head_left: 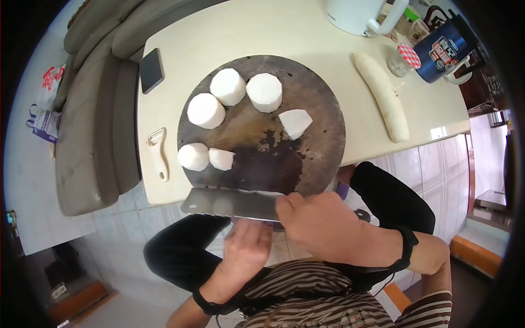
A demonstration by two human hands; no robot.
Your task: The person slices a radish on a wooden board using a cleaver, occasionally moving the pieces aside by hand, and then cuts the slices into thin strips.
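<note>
My right hand (322, 221) is wrapped round the handle of a wide cleaver (232, 204), whose blade lies across the near edge of a round dark cutting board (322, 126). Just below the blade, my left hand (249, 243) has its fingers bent together; what they hold, if anything, is hidden. On the board stand thick white peeled pieces: one at the top left (228, 87), one beside it (264, 92), one at the left (206, 111). A wedge-shaped piece (296, 123) lies at the right, and two smaller pieces (193, 157) sit at the lower left.
A white peeler (158, 156) and a dark phone (151, 71) lie on the cream table (219, 38) at the left. At the right are a long pale root (383, 95), a checked-lid jar (403, 60), a blue tumbler (443, 50) and a white kettle (355, 15).
</note>
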